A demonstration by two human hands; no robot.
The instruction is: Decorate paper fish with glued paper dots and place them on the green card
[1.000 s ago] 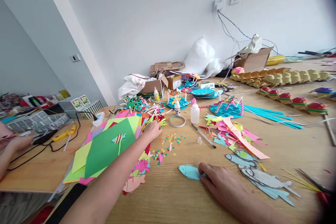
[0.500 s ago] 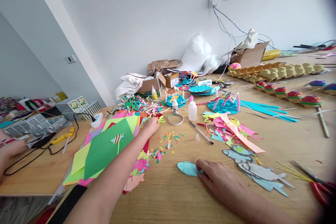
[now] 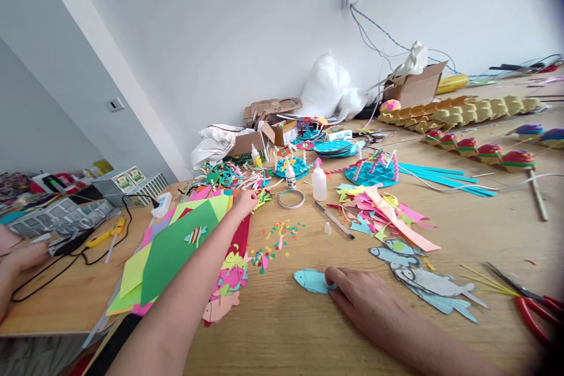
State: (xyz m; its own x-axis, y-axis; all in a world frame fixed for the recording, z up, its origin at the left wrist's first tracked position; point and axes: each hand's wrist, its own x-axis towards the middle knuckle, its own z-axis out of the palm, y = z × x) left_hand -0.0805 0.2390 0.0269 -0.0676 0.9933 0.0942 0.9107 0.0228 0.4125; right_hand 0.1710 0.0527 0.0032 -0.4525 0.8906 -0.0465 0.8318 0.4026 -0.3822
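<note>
My right hand [image 3: 359,296] rests on the table with curled fingers closed over the tail end of a light blue paper fish [image 3: 308,279], whose head points left. My left hand [image 3: 245,202] is stretched out at the heap of small coloured paper scraps [image 3: 264,197]. Its fingers look curled in, and anything in them is hidden. Under the left forearm lie coloured paper sheets [image 3: 176,258], with a small striped paper fish [image 3: 195,235] on the green one. Pink and yellow paper fish [image 3: 229,282] lie beside that forearm. Confetti dots [image 3: 282,229] are scattered between the hands.
A glue bottle [image 3: 319,181], a tape roll [image 3: 291,198] and a pen [image 3: 335,220] stand or lie ahead. Cut fish [image 3: 436,285] and red-handled scissors [image 3: 533,305] are at right. Paper strips [image 3: 388,211] lie beyond. Another person's hand [image 3: 22,258] is far left.
The view has shifted slightly. My left hand has moved a little back to the left at the scraps. My right hand stays on the blue paper fish.
</note>
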